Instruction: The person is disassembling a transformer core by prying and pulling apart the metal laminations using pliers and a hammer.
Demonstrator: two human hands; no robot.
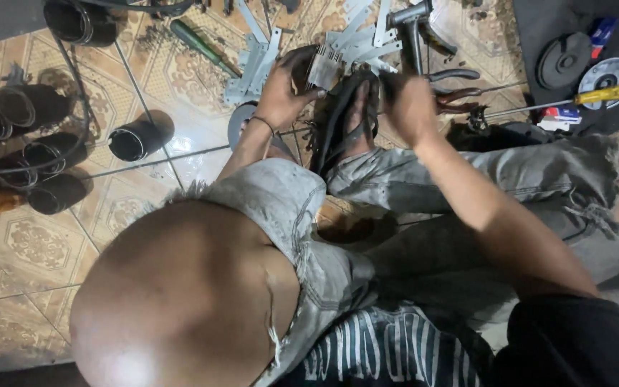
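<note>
Sitting on the tiled floor (30, 251) here, knees up in my ripped grey jeans, looking straight down past my own bare knee (180, 301) at the mess.

Closest bit of actual work: my foot in a black sandal (349, 122) is planted right between my two hands, sort of pinning things down. My left hand (284, 89), with a thin band on the wrist, is curled round a small metal part with ribbed fins (324, 66), fingers wrapped over the top of it and the thumb hooked underneath. My right hand (410, 107) is just on the other side of the foot, fingers closed down toward the same spot, but it's back-of-hand to the camera, so I honestly can't tell what it's pinching, if anything.

Right past the finned part is a pile of flat grey metal brackets (352, 39), fanned out and touching it. A hammer (410, 29) lies across them, and pliers (453, 86) with dark handles sit just right of my right hand.

Further right: a screwdriver with a yellow handle (603, 94) and a couple of round grinder discs (567, 59) on a dark mat. Up top left a green-handled screwdriver (195, 43) lies on the tiles.

Way off to the left, a bunch of short black pipe sections (137, 136) lie on their sides, one alone and the rest clustered near the edge.
</note>
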